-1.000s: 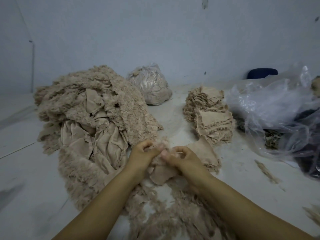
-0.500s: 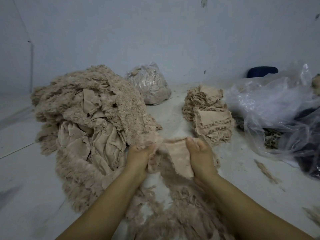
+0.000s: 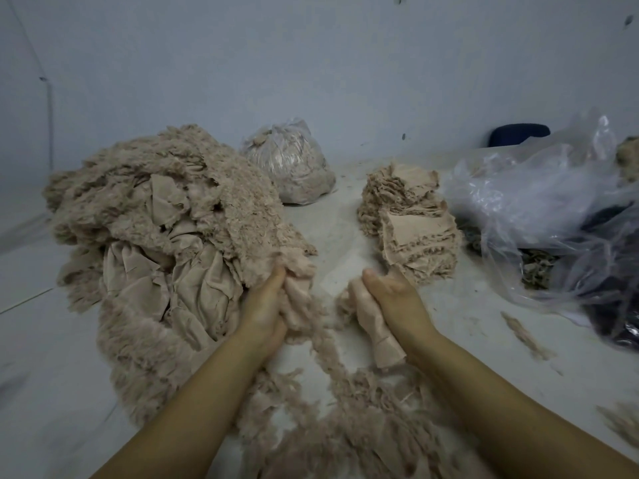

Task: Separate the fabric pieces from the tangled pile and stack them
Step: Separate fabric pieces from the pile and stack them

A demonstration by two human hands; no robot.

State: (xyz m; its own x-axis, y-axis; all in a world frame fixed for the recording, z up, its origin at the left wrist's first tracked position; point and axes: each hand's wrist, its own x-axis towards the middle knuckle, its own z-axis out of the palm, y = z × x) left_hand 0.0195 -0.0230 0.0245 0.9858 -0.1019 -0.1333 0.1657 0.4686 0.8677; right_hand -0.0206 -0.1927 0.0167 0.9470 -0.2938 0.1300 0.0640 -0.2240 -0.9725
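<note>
Gripping a bunch of fuzzy beige cloth, the left hand point(image 3: 264, 307) has its fingers curled round an edge of the tangled pile point(image 3: 166, 257), right where the pile's near-right corner tapers off. The right hand point(image 3: 394, 302) pinches a separate fabric piece point(image 3: 375, 323), thumb up and fingers wrapped behind it; the piece hangs down along the wrist with its smooth side showing. The two hands are apart, with bare surface visible between them.

Below and between the forearms lies a loose trail of frayed scraps point(image 3: 345, 409), running from the left hand's bunch toward the bottom of the view.

Just beyond the right hand stands the stack point(image 3: 411, 229) of flattened pieces, layered with ragged edges and leaning a little; a second, similar heap sits directly behind it, touching. The tangled pile fills the left side, fluffy on the outside with smooth crumpled cloth showing in its middle.

Everything rests on a pale grey floor point(image 3: 41, 340) dusted with lint. Behind the pile, near the wall, sits a tied clear bag point(image 3: 290, 164) stuffed with beige scraps. To the right spreads a large crumpled plastic sheet point(image 3: 539, 198) over dark material, and a dark blue object point(image 3: 518, 134) shows beyond it by the wall.
</note>
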